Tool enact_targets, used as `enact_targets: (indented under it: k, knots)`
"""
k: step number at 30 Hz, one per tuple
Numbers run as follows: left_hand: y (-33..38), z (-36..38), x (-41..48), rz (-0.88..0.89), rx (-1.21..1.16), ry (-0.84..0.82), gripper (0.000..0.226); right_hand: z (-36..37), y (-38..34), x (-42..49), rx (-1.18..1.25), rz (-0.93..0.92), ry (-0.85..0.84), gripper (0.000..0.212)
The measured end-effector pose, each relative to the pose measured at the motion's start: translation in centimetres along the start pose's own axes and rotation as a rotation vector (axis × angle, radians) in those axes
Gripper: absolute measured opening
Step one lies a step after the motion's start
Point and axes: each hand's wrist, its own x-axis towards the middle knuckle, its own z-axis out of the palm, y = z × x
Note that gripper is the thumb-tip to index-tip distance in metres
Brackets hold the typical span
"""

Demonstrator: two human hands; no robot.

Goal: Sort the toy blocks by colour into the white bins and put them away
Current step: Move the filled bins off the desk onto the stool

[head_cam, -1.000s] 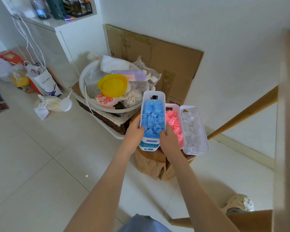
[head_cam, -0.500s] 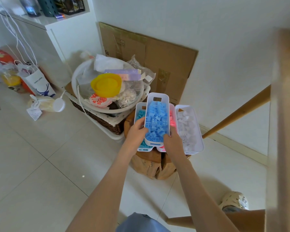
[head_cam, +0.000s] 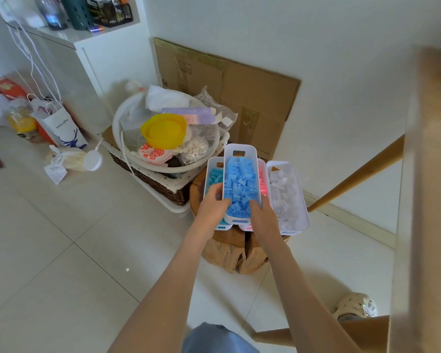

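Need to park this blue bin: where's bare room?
Bare floor tiles lie left of the stump, in front of the wicker basket, and right of it toward the skirting. The stump top is crowded with three bins; the basin is heaped.

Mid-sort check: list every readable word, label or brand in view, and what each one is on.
"luckin coffee": on the white paper bag on the floor, above a blue deer logo.
Pastel box in the basin: a few letters, too blurred to read.
Red-and-white packet: print unreadable.
Cardboard sheet: printed marks too small to read.
Bin of blue blocks: no text visible.
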Motion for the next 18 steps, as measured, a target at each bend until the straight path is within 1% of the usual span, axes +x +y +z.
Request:
enact_targets:
  k: [2,7,12,18]
  knots:
    - [-0.06,0.01,-0.1,-0.002,-0.013,-0.011,0.042,-0.11,0.21,0.01,0.009,0.009,-0.002,0.033]
    - [-0.3,-0.35,-0.13,-0.026,-0.049,0.006,0.039,0.0,0.66,-0.4,0.035,0.007,-0.001,0.039]
    - [-0.44,-0.36,-0.03,-0.033,-0.057,-0.015,0.046,-0.03,0.35,-0.59,0.055,0.003,-0.039,0.041]
    - [0.24,-0.41,-0.47,-0.027,-0.042,-0.037,0.051,0.09,0.19,-0.68,0.051,-0.032,0.065,0.045]
